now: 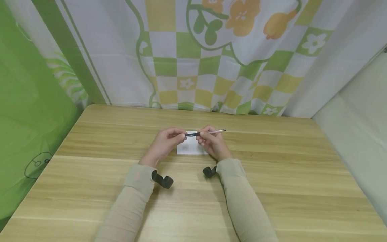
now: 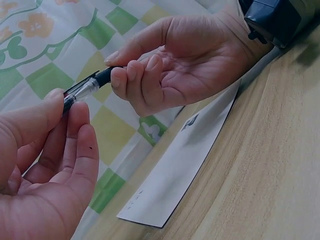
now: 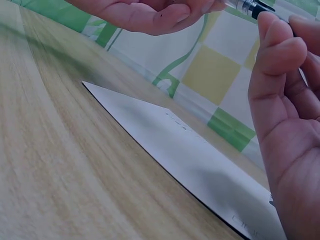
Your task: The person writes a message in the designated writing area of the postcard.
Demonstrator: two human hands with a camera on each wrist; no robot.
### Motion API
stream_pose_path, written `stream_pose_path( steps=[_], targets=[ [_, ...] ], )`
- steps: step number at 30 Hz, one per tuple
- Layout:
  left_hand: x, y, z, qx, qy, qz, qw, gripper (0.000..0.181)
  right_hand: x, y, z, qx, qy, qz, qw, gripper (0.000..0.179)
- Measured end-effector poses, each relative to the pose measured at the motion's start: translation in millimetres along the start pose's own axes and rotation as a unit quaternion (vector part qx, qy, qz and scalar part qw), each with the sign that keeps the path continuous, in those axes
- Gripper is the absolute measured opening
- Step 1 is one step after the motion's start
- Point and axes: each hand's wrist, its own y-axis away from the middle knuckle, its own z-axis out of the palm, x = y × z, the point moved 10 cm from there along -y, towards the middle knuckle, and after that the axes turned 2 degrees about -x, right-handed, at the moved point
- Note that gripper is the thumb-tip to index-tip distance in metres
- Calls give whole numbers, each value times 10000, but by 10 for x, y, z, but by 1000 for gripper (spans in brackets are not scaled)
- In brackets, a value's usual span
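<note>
A pen [image 1: 217,131] with a silver-grey barrel and a dark front part is held level between both hands, above a white sheet of paper [image 1: 189,148]. My left hand [image 1: 163,143] pinches its dark left end between thumb and fingers. Further along, my right hand [image 1: 216,144] pinches the black section, and the barrel sticks out to the right. Between the hands, the left wrist view shows a clear section [image 2: 85,90] with a dark clip. The paper lies flat on the table below, with small dark print visible in both wrist views.
The wooden table [image 1: 193,208] reaches back to a green, yellow and white patterned curtain [image 1: 187,67]. Green cloth [image 1: 33,101] hangs at the left, and a pale wall or panel [image 1: 359,117] stands at the right. Black devices [image 1: 163,180] are worn on both wrists.
</note>
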Motion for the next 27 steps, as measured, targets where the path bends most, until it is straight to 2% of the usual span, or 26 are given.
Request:
stream_pose_path(
  steps=[8,27],
  targets=[
    [-7,8,46,-90,486,-62,9988,26,-6,16,-2,-69,1,9,10000,7],
    [-59,-2,29,-34,850,40,9964,18,3,7,34,-187,48,81,9998,9]
  ],
)
